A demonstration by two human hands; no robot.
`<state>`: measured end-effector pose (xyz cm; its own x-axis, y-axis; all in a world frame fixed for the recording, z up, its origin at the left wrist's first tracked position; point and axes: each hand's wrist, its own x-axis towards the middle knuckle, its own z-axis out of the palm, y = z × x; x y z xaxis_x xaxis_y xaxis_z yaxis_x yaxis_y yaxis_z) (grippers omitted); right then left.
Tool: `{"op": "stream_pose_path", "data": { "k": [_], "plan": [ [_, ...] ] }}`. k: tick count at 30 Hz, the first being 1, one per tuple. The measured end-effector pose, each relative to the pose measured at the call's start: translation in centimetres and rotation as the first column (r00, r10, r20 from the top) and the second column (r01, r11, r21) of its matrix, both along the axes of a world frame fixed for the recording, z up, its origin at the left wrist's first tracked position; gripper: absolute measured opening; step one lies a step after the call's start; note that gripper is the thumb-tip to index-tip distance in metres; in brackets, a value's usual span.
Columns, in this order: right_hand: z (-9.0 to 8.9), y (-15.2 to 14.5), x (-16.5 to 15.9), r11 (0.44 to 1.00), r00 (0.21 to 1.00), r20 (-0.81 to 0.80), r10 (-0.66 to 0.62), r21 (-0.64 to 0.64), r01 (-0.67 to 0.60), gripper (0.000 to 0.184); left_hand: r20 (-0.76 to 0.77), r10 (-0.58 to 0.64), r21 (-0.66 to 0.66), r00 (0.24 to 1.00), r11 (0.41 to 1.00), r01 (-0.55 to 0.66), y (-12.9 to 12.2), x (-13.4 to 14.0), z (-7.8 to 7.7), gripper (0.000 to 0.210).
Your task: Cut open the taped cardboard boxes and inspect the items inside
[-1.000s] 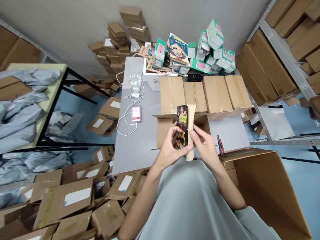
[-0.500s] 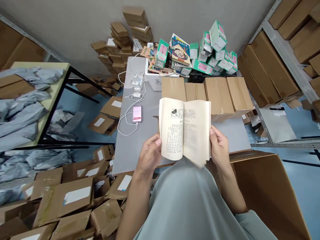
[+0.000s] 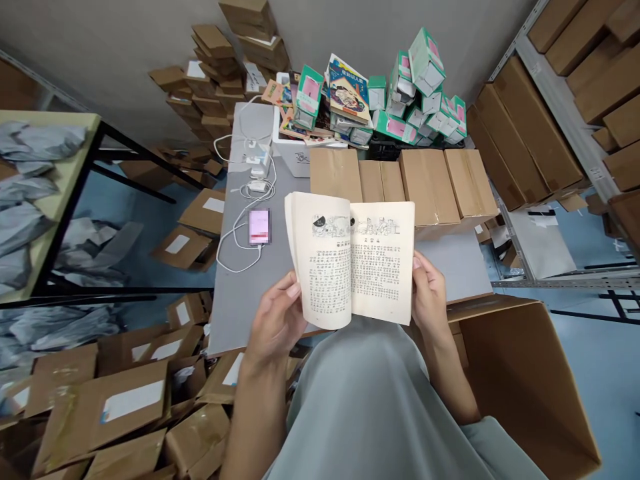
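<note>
An open book point(image 3: 383, 267) is held up above the near edge of the table, its two facing pages showing printed text with small drawings along the top. My left hand point(image 3: 280, 313) grips the left edge, thumb at the pages and the other fingers partly hidden. On the opposite side my right hand point(image 3: 430, 290) pinches the right edge, fingers closed around it. Beyond the book stand closed cardboard boxes point(image 3: 430, 187). Left of it, a phone point(image 3: 259, 227) with a lit pink screen lies on the grey table point(image 3: 233, 293), plugged into a white cable.
A white bin point(image 3: 293, 160) full of books and several green-and-white cartons point(image 3: 427, 63) stand at the back. An open cardboard box point(image 3: 525, 373) is at my right. Cardboard boxes point(image 3: 135, 400) cover the floor at left, near a side table point(image 3: 65, 137) with grey parcels.
A page that was blurred in mid-turn now lies flat on the right side, and the left pages bulge wider. Both hands keep hold of the book. The view has shifted slightly.
</note>
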<state>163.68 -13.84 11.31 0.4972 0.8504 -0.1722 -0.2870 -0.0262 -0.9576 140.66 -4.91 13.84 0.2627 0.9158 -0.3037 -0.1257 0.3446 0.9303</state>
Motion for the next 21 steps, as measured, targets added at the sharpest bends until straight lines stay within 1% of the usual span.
{"op": "stream_pose_path", "data": {
  "k": [7,10,14,16,19,21],
  "plan": [
    [-0.4,0.1,0.1,0.999,0.999,-0.027,0.030,-0.011,-0.030,0.040,0.007,0.020,0.027,1.000,0.999,-0.020,0.0,-0.7,0.7,0.042],
    [-0.6,0.3,0.2,0.999,0.999,-0.027,0.044,0.002,-0.044,0.041,-0.010,0.004,0.023,1.000,1.000,-0.003,0.0,-0.9,0.8,0.043],
    [-0.9,0.7,0.3,0.998,0.998,-0.012,0.056,0.017,-0.055,0.040,-0.010,-0.037,0.018,0.999,0.999,0.037,0.2,-0.7,0.7,0.044],
    [-1.0,0.8,0.3,0.998,0.998,-0.017,0.055,0.016,-0.055,0.041,0.001,-0.019,0.030,1.000,0.999,0.019,0.3,-0.5,0.4,0.043],
    [-0.8,1.0,0.2,0.999,0.998,-0.045,0.044,0.019,-0.043,0.050,0.008,0.020,0.045,1.000,0.999,-0.020,0.7,0.0,0.1,0.040],
    [-0.6,1.1,0.3,0.998,0.997,-0.054,0.058,0.030,-0.056,0.055,-0.003,0.038,0.072,0.999,0.997,-0.037,0.9,0.2,0.0,0.041]
  ]
}}
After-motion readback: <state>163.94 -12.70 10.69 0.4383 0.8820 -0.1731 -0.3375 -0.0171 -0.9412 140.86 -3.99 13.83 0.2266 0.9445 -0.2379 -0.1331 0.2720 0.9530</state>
